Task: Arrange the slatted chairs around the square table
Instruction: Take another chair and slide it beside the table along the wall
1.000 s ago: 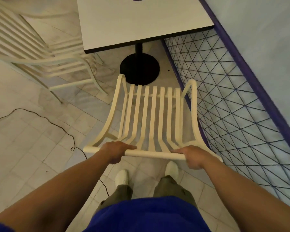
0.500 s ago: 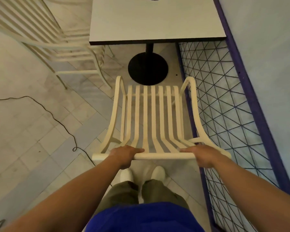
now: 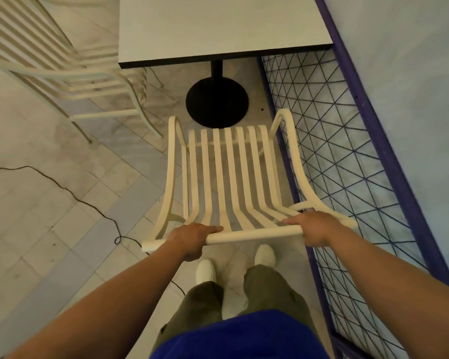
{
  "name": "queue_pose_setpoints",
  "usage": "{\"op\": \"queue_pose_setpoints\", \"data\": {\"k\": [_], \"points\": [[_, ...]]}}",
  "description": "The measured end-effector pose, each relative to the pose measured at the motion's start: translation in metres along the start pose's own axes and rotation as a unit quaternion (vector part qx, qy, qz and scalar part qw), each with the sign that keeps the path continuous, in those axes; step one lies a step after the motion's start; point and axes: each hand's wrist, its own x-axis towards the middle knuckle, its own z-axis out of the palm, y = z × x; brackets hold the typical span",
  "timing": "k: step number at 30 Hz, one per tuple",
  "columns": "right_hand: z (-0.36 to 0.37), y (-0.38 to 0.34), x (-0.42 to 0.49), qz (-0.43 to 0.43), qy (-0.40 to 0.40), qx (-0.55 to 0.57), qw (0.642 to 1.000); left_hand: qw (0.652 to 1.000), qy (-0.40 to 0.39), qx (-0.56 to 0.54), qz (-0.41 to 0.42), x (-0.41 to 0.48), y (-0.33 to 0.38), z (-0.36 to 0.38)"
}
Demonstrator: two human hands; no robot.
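Observation:
A cream slatted chair (image 3: 231, 177) stands right in front of me, its seat facing the square table (image 3: 218, 29). The table has a pale top and a black round base (image 3: 217, 102). My left hand (image 3: 192, 238) grips the left part of the chair's top rail. My right hand (image 3: 313, 228) grips the right part of the same rail. The chair's front edge lies just short of the table's base. A second cream slatted chair (image 3: 62, 71) stands at the table's left side, its seat partly under the tabletop.
A purple-framed wire mesh fence (image 3: 347, 164) runs close along the chair's right side, with a pale wall behind it. A thin black cable (image 3: 70, 195) snakes over the tiled floor on the left. My white shoes (image 3: 205, 270) stand just behind the chair.
The chair and I have moved forward towards the table and close to the fence on the right. Both hands keep the same hold on the top rail.

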Motion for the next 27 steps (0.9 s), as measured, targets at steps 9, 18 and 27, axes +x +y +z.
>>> {"op": "queue_pose_setpoints", "data": {"k": [9, 18, 27], "points": [[-0.014, 0.014, 0.018, -0.069, -0.131, 0.052, 0.988, 0.999, -0.020, -0.011, -0.041, -0.002, 0.009, -0.008], [-0.009, 0.019, 0.025, -0.116, -0.147, 0.083, 0.979, 0.997, -0.022, -0.023, -0.063, -0.002, 0.013, -0.007], [-0.014, 0.032, 0.017, -0.121, -0.131, 0.054, 0.983, 0.999, -0.023, -0.024, -0.040, 0.005, 0.024, -0.011]]}}
